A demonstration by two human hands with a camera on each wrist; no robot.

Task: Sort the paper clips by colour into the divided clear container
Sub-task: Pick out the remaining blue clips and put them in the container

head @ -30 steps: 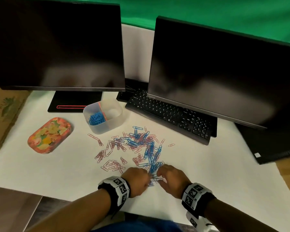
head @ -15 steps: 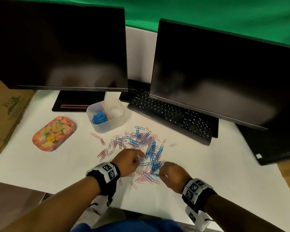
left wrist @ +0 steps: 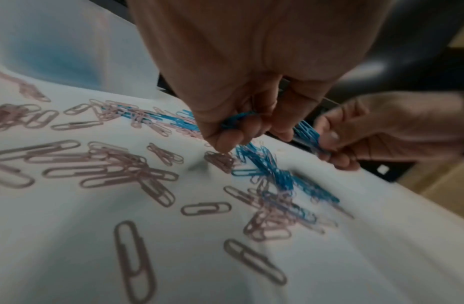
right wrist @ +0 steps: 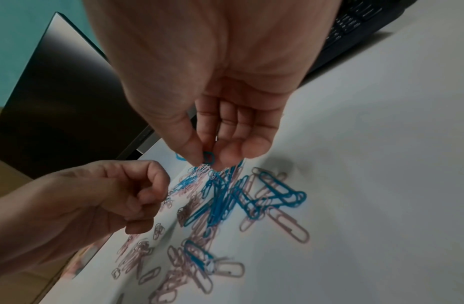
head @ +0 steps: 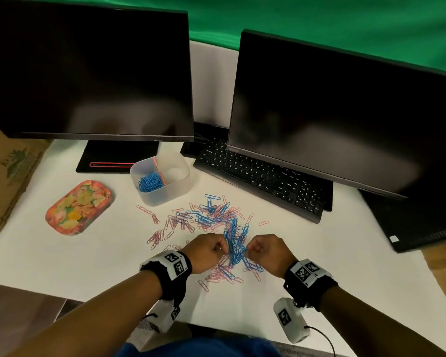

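Note:
Blue and pink paper clips [head: 211,222] lie scattered on the white table. The clear divided container [head: 162,176] stands behind them; its left compartment holds blue clips [head: 150,181], its right one looks empty. My left hand [head: 209,251] hovers over the near end of the pile, fingers curled around a few blue clips [left wrist: 236,121]. My right hand [head: 263,249] is just to its right and pinches a hanging bunch of blue clips [right wrist: 209,158] between thumb and fingers. More blue clips [head: 236,249] lie between the two hands.
Two dark monitors [head: 88,73] [head: 345,112] stand at the back, with a black keyboard [head: 263,179] under the right one. A flowered tray [head: 79,207] lies left of the container. A cardboard box [head: 5,171] is at the far left.
Both hands have lifted off the near end of the pile and moved slightly forward, each now holding blue clips. The camera has shifted a little.

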